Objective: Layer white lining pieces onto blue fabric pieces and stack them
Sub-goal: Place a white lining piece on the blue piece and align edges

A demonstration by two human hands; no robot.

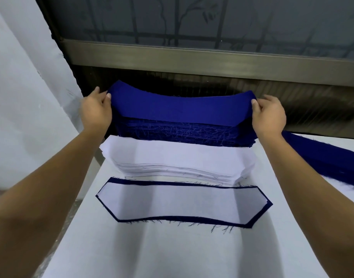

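Hands grip both ends of a long royal-blue fabric piece (180, 107) with angled corners; the left hand (96, 109) pinches its left end and the right hand (269, 115) its right end; the ends are raised and the middle dips onto a frayed stack of matching blue pieces (182, 133) at the far edge of the white-covered desk (172, 253); just nearer sits a stack of white lining pieces (178, 157) of the same shape; nearer again, mid-desk, lies a flat layered pair of white lining on blue fabric (182, 203), a thin blue border with loose threads all round; possibly more pairs lie beneath; a dark-blue fabric strip (322, 155) runs along the right edge.
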